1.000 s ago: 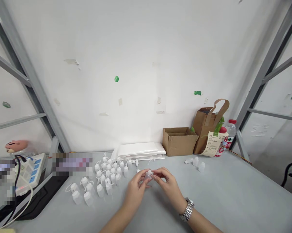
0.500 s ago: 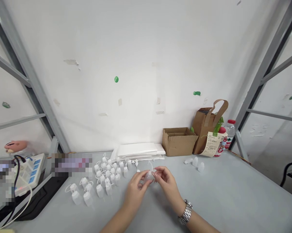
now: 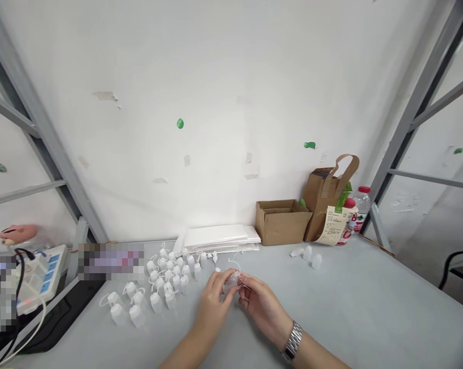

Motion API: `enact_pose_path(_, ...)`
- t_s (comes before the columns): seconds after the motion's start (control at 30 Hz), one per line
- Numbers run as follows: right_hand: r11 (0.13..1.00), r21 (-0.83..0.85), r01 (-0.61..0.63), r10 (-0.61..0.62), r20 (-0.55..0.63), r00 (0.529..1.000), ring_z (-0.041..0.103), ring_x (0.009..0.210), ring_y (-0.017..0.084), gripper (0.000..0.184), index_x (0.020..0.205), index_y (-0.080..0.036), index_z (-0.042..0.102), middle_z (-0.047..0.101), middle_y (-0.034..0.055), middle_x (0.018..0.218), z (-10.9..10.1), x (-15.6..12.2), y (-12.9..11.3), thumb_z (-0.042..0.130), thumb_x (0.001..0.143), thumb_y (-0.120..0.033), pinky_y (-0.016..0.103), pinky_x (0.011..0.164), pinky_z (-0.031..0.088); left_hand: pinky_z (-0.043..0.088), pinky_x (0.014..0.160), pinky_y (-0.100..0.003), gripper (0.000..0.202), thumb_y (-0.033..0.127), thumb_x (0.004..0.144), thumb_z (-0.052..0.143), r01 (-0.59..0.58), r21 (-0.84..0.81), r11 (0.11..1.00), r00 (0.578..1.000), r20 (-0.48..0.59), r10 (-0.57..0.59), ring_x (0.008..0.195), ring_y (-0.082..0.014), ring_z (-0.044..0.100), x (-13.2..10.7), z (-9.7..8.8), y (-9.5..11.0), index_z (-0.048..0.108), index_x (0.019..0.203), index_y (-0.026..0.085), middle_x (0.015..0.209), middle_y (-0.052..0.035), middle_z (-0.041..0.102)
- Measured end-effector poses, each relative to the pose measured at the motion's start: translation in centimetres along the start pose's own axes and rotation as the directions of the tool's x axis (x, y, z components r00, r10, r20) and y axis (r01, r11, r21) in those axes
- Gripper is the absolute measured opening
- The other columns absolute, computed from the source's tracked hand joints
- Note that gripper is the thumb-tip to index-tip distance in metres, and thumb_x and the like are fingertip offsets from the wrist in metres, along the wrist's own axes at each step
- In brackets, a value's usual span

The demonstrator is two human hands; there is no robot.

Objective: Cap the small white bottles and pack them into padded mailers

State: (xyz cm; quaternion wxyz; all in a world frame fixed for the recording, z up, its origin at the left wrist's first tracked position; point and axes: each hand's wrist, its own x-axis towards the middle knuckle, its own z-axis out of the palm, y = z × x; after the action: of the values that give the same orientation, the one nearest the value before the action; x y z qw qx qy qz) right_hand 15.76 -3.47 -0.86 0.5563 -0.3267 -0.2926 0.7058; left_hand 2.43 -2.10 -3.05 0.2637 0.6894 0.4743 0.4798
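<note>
Pinching a small translucent white plastic bottle [image 3: 230, 282] between thumb and bent fingers, the left hand [image 3: 213, 302] keeps it at its fingertips, over the middle of the smooth grey desk [image 3: 350, 307]. The bottle is tilted and lies between the two hands, just right of the left palm. The right hand [image 3: 261, 305] meets its right side with curled fingers and thumb drawn close together; whether they grip the bottle or only rest against it, I cannot tell. A thin, curved white plastic strap [image 3: 237, 263] rises behind the fingertips. On the right wrist sits a silver metal-link watch [image 3: 294, 341].

Left of the hands, a cluster of small white-capped bottles [image 3: 160, 285], many with looped straps, spreads toward the desk's far edge. Right of the hands, near that edge, are three small capless-looking translucent bottles [image 3: 307, 252], one on its side. Along the far edge lie a stack of flat white packets [image 3: 218, 236], an open brown cardboard box [image 3: 283, 228] and, beside it, a brown paper bag with a looped handle [image 3: 318, 195]. Near the far right corner stands a clear plastic bottle with a red cap [image 3: 364, 202].
</note>
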Motion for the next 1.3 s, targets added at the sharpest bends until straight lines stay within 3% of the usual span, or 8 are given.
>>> enact_pose_path(0.33,0.992,0.12,-0.042,0.047,-0.033,0.998,0.047,0.056,0.008,0.014,0.069,-0.016,0.07,0.061,-0.0007,0.067,0.2,0.0,0.1,0.074,0.063,-0.027,0.021,0.057,0.038,0.053,0.076,-0.029,0.026,0.031,0.078,0.055,0.064,-0.076,0.995,0.997,0.037,-0.062,0.093,-0.018,0.058,0.0,0.0,0.2,0.061,0.103,0.029,0.094,-0.0018,0.06)
enact_pose_path(0.6,0.986,0.161,-0.052,0.052,0.006,0.999,0.049,0.059,0.008,0.01,0.071,-0.016,0.069,0.061,-0.0012,0.068,0.1,-0.1,0.3,0.073,0.065,-0.023,0.02,0.058,0.038,0.054,0.074,-0.029,0.029,0.03,0.076,0.057,0.129,-0.131,0.983,0.991,0.053,-0.123,0.094,-0.019,0.058,0.0,-0.1,0.8,0.059,0.105,0.029,0.101,-0.0021,0.06)
enact_pose_path(1.07,0.987,0.137,-0.08,0.086,-0.038,0.996,0.047,0.057,0.007,0.012,0.069,-0.013,0.067,0.057,-0.0013,0.065,-0.3,0.2,0.4,0.07,0.066,-0.025,0.019,0.054,0.036,0.052,0.077,-0.031,0.031,0.029,0.078,0.054,0.07,-0.117,0.991,0.995,0.084,-0.061,0.083,-0.0175,0.059,-0.3,0.2,-0.2,0.062,0.109,0.031,0.09,-0.0022,0.056)
enact_pose_path(1.3,0.989,0.116,-0.097,0.101,-0.035,0.994,0.046,0.055,0.006,0.014,0.071,-0.013,0.067,0.057,-0.0021,0.064,-0.5,0.1,0.3,0.07,0.066,-0.026,0.019,0.052,0.034,0.053,0.074,-0.029,0.034,0.026,0.074,0.057,0.17,-0.203,0.964,0.985,0.064,-0.16,0.084,-0.0187,0.062,-0.2,0.1,0.6,0.063,0.108,0.029,0.093,-0.0026,0.059)
